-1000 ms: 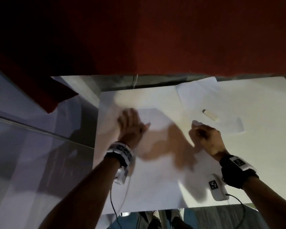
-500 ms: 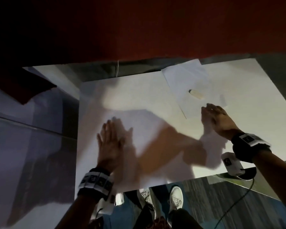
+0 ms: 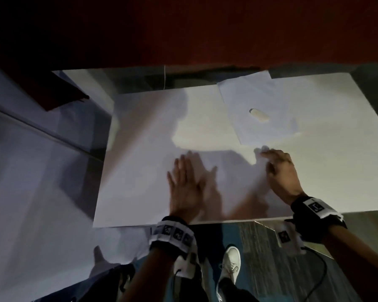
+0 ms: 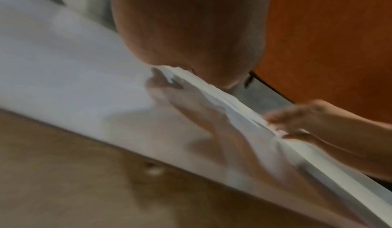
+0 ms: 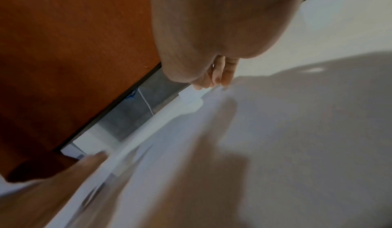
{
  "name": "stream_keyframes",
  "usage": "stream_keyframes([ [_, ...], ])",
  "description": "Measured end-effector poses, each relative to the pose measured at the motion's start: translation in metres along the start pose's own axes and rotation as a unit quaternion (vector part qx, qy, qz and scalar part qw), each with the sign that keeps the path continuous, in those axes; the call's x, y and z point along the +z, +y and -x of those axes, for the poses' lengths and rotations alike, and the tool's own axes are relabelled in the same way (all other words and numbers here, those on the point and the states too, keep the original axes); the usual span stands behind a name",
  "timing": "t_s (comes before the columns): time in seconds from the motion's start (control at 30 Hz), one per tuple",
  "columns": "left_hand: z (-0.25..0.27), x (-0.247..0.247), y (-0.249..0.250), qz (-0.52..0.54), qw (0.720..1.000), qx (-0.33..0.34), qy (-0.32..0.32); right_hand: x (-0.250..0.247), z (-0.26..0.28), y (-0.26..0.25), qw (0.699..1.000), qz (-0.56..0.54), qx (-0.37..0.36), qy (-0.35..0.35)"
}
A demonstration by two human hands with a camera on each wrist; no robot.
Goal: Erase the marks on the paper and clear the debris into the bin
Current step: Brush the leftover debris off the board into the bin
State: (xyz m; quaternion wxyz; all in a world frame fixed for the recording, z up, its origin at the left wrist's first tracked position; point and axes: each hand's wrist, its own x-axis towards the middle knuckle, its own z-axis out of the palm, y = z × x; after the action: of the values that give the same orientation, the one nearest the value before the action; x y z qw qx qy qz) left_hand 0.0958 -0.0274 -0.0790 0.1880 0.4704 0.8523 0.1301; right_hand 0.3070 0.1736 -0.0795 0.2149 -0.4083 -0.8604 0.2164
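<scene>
My left hand (image 3: 184, 184) lies flat with straight fingers on a white paper sheet (image 3: 234, 182) near the front edge of the white table (image 3: 140, 131). At the sheet's far right corner is my right hand (image 3: 277, 168), fingers curled and pinching that raised corner. In the left wrist view the sheet (image 4: 233, 107) buckles up between my palm and the right hand (image 4: 297, 122). A pale eraser (image 3: 259, 115) rests on a second sheet (image 3: 277, 94) at the back right. I can make out no marks or debris in this dim light. No bin is in view.
A dark red wall (image 3: 205, 29) stands behind the table. A thin cable (image 3: 164, 77) hangs at the back edge. Below the front edge are the person's white shoe (image 3: 229, 264) and blue-grey floor. A pale surface (image 3: 31, 171) lies to the left.
My left hand has slid back from mid-table towards the front edge and now lies flat. The right hand has swung right and back, still by the sheet's corner. The head view has shifted.
</scene>
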Motion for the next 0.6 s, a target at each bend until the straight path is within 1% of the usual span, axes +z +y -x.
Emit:
stream_keyframes([
  [0.07,0.016,-0.01,-0.054,0.003,0.99,-0.115,0.076,-0.01,0.01,0.003,1.0,-0.008,0.016,0.021],
  [0.1,0.023,-0.013,-0.077,0.025,0.98,-0.173,0.091,-0.013,0.016,0.005,1.0,-0.008,0.02,0.023],
  [0.13,0.027,-0.014,-0.088,0.044,0.972,-0.216,0.079,-0.015,0.021,0.01,1.0,-0.008,0.02,0.021],
  [0.17,0.028,-0.011,-0.089,0.046,0.968,-0.234,0.075,-0.016,0.026,0.013,1.0,-0.007,0.022,0.016],
  [0.2,0.024,-0.004,-0.078,0.044,0.972,-0.222,0.062,-0.013,0.03,0.017,1.0,-0.003,0.025,0.011],
  [0.23,0.017,0.009,-0.058,0.024,0.981,-0.182,0.057,-0.01,0.032,0.018,1.0,0.003,0.03,0.007],
  [0.27,0.01,0.023,-0.031,0.002,0.991,-0.129,0.047,-0.006,0.034,0.019,0.999,0.009,0.038,0.008],
  [0.3,0.005,0.039,-0.001,-0.01,0.996,-0.072,0.051,-0.003,0.034,0.018,0.999,0.012,0.048,0.01],
  [0.33,0.003,0.052,0.031,-0.007,0.999,-0.011,0.052,0.0,0.035,0.017,0.998,0.012,0.059,0.013],
  [0.37,0.004,0.058,0.059,-0.003,0.999,0.028,0.039,0.001,0.035,0.016,0.998,0.012,0.067,0.015],
  [0.4,0.005,0.055,0.081,0.016,0.999,0.041,0.013,0.002,0.035,0.016,0.997,0.013,0.069,0.015],
  [0.43,0.005,0.048,0.09,0.039,0.998,0.046,-0.008,0.001,0.035,0.017,0.997,0.013,0.07,0.013],
  [0.47,0.006,0.041,0.088,0.051,0.997,0.054,-0.005,0.0,0.035,0.018,0.998,0.012,0.066,0.012],
  [0.5,0.009,0.037,0.072,0.045,0.997,0.062,0.019,0.0,0.036,0.018,0.998,0.01,0.061,0.011],
  [0.53,0.012,0.032,0.05,0.024,0.997,0.052,0.048,0.0,0.037,0.019,0.998,0.007,0.057,0.013],
  [0.57,0.015,0.025,0.022,0.011,0.997,0.019,0.07,-0.001,0.039,0.018,0.998,0.001,0.056,0.015],
  [0.6,0.016,0.017,-0.01,0.007,0.994,-0.028,0.102,-0.001,0.04,0.018,0.998,-0.003,0.056,0.017],
])
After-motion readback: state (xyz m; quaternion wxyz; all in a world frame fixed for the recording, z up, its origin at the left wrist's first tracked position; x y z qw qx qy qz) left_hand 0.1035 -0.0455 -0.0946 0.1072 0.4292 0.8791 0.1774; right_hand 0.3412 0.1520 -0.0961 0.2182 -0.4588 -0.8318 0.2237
